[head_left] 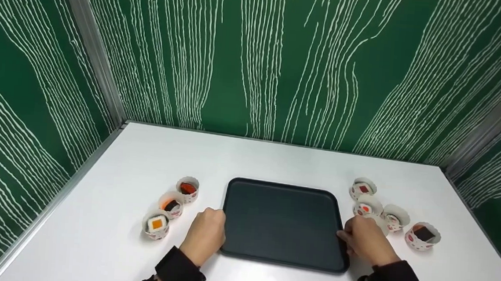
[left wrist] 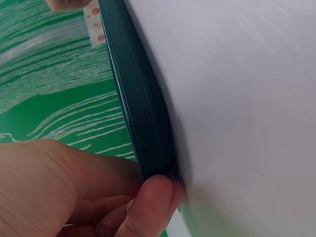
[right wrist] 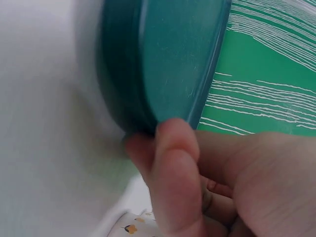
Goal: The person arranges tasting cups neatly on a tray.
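A dark rectangular tray (head_left: pixel 281 224) with a raised rim lies in the middle of the white table, with nothing on it. My left hand (head_left: pixel 207 232) grips its left side, and in the left wrist view the thumb and fingers pinch the rim (left wrist: pixel 140 98). On the opposite side my right hand (head_left: pixel 368 240) pinches the tray's right rim; the right wrist view shows the thumb over the tray's edge (right wrist: pixel 123 64). Just beyond the right hand stand patterned paper cups, one of them (head_left: pixel 379 223) partly hidden behind it.
To the left, three paper cups hold sushi-like pieces: a red-topped one (head_left: pixel 188 188), one with a dark band (head_left: pixel 171 205) and a white one (head_left: pixel 157 224). Several more cups, including one with a dark-wrapped piece (head_left: pixel 423 235), stand right. Green white-lined walls (head_left: pixel 227 68) enclose the table (head_left: pixel 179 153).
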`<state>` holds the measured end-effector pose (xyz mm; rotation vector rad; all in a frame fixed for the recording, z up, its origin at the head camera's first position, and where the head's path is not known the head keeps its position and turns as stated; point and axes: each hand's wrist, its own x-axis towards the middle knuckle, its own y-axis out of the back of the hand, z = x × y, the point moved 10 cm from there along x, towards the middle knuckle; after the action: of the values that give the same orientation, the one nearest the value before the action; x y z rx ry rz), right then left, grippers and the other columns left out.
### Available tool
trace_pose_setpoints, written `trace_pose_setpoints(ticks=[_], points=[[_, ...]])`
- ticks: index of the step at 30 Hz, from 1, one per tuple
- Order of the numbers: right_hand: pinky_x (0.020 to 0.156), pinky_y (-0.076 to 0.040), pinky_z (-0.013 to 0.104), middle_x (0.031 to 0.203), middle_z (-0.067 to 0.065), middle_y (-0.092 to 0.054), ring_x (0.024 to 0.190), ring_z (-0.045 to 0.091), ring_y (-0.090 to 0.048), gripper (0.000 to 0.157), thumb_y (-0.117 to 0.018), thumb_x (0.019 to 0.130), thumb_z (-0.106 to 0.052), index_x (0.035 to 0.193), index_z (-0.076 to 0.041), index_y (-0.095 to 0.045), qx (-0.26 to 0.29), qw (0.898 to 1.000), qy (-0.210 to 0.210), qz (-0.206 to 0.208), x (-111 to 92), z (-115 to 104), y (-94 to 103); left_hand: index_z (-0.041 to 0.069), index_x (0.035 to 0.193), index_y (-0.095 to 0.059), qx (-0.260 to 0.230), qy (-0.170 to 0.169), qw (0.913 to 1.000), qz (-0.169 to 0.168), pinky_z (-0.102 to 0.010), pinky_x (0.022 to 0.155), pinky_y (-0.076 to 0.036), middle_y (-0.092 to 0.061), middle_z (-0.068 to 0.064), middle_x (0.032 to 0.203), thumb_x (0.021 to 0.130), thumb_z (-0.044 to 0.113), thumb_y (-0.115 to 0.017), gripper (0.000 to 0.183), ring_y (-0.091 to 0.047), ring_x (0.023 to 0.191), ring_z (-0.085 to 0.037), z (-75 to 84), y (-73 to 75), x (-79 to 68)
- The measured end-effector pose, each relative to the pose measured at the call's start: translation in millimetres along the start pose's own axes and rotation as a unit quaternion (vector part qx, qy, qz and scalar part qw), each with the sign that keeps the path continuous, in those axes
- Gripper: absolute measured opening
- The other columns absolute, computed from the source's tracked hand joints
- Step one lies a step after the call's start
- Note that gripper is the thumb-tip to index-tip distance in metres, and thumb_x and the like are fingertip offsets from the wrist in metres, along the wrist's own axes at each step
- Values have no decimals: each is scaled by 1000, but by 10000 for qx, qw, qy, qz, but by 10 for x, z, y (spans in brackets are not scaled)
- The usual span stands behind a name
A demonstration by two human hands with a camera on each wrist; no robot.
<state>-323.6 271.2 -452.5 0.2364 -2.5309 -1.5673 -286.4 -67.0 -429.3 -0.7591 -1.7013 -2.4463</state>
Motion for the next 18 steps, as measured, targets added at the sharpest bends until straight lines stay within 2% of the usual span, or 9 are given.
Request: trace_pose_setpoints(ticks=[7,18], points=[[48,-44,25,53,-3,-61,45,9,-57,28,-77,96,-9,69,-8,-70,165,9998,19,-139,1,29,-13,-4,76,-69,-372,102,9989,-255,-40,54,-55,-66,-16,69,80,-11,-76,11,-69,60,-32,-56,-10,4],[48,-44,25,53,-1,-64,44,9,-56,31,-76,100,-16,71,-7,-72,304,9993,34,-212,-10,74,-10,-6,85,-72,-407,314,9959,-751,-43,60,-59,-72,-20,79,82,0,-87,16,-73,70,-35,-128,-15,50]])
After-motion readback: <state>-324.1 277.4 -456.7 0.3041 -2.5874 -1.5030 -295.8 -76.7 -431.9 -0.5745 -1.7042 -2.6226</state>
